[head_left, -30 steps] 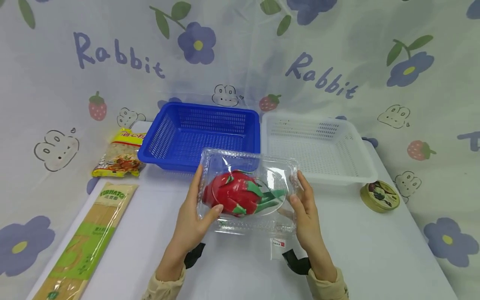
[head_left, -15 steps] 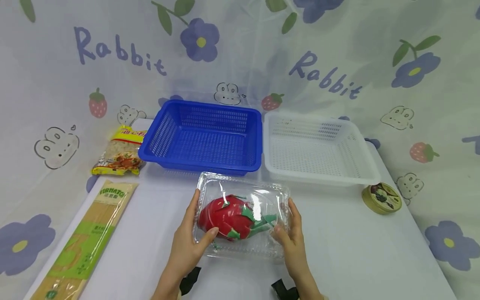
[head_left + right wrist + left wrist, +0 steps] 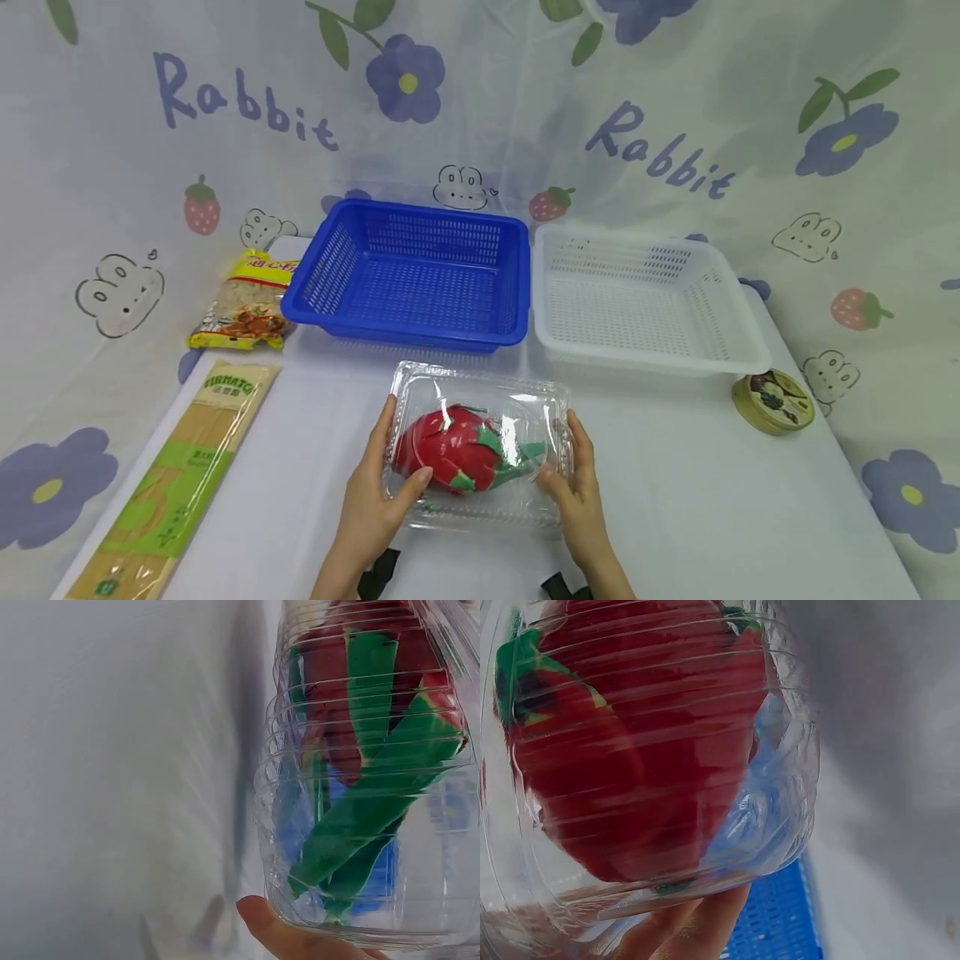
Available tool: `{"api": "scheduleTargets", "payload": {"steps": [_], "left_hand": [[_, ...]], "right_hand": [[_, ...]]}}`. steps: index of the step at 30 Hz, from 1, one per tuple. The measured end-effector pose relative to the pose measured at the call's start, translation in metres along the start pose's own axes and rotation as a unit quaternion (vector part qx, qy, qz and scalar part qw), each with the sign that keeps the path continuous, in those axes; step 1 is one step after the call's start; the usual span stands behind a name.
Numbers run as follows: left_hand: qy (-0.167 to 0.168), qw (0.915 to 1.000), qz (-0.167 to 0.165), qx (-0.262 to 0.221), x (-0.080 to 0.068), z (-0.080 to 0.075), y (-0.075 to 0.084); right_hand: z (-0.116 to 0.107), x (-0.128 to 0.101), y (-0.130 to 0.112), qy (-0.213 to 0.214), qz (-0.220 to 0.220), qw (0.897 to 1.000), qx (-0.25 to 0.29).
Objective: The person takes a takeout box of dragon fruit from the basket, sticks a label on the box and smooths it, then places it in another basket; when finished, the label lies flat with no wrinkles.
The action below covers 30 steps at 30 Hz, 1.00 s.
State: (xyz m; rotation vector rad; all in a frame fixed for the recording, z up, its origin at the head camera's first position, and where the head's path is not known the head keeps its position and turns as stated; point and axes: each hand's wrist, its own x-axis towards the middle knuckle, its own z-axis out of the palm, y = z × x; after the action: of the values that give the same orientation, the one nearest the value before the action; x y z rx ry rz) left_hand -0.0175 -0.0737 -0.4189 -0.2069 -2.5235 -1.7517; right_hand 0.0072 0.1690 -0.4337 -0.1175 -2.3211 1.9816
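A clear plastic clamshell box [image 3: 487, 380] is held over the near middle of the table, a red dragon fruit [image 3: 453, 446] with green leaf tips lying inside it. My left hand [image 3: 371, 496] grips the box's left end, thumb on top and fingers around the side. At the opposite end, my right hand [image 3: 579, 492] holds it the same way. In the left wrist view the red body of the dragon fruit [image 3: 652, 750] shows through the ribbed wall. Its green leaves [image 3: 375, 772] fill the right wrist view, with a fingertip [image 3: 259, 913] under the box edge.
Behind the box stand a blue basket [image 3: 405, 333] and a white basket [image 3: 652, 358], side by side. To the left lie a yellow food bag [image 3: 247, 304] and a long pack of noodles [image 3: 172, 483]. A round gold tin [image 3: 774, 402] sits at the right edge.
Both hands have brought the box with the dragon fruit back toward the body and slightly left, away from the blue basket it overlapped in view. Their grip looks the same.
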Motion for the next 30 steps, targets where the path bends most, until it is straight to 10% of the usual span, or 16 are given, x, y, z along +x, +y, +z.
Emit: {"api": "scheduleTargets", "payload": {"steps": [30], "left_hand": [[-0.004, 0.9992, -0.039, 0.004, -0.008, 0.022, -0.012]], "right_hand": [[-0.024, -0.006, 0.01, -0.021, 0.028, 0.989, -0.145]]}}
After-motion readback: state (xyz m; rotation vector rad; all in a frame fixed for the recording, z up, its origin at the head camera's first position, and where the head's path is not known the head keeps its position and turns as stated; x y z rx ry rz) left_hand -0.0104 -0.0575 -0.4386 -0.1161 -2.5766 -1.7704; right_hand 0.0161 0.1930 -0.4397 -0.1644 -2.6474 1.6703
